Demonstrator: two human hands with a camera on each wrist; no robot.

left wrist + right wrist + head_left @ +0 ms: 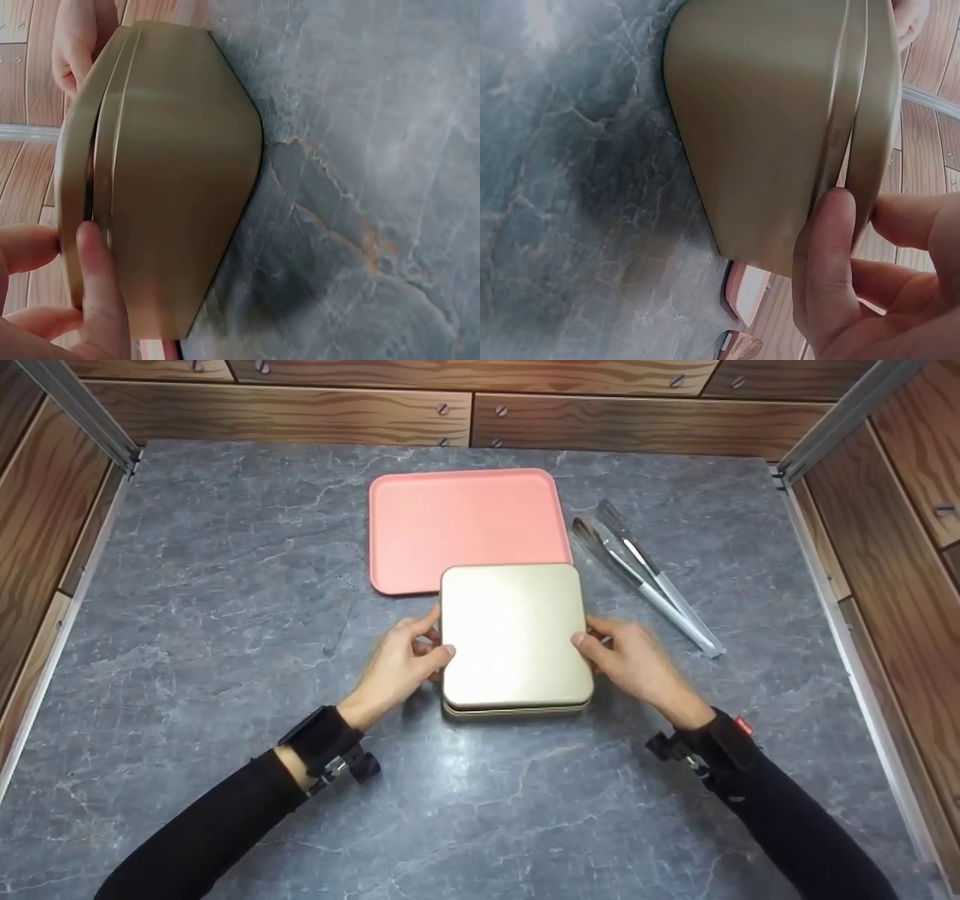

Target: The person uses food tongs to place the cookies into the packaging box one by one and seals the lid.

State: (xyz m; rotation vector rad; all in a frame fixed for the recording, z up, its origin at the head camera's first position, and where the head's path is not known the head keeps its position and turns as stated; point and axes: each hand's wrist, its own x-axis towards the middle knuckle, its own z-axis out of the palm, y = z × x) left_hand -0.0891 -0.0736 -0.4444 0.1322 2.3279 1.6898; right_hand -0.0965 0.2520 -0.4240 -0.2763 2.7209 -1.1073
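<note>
A square gold tin (172,150) stands on the grey marbled table, its lid (514,634) raised a little so that a thin gap shows under the rim. At the lid's left edge, my left hand (405,656) pinches it, thumb on top and fingers below the rim. On the opposite side my right hand (630,656) holds the lid's edge the same way. Both wrist views show a fingertip in the gap between lid and tin body (757,112). What the tin contains is hidden.
Behind the tin lies a pink tray (465,521), its front right corner covered by the tin. Two long metal utensils with pale handles (679,615), perhaps tongs, lie to the right. Wood-patterned panels (300,412) border the table (225,585).
</note>
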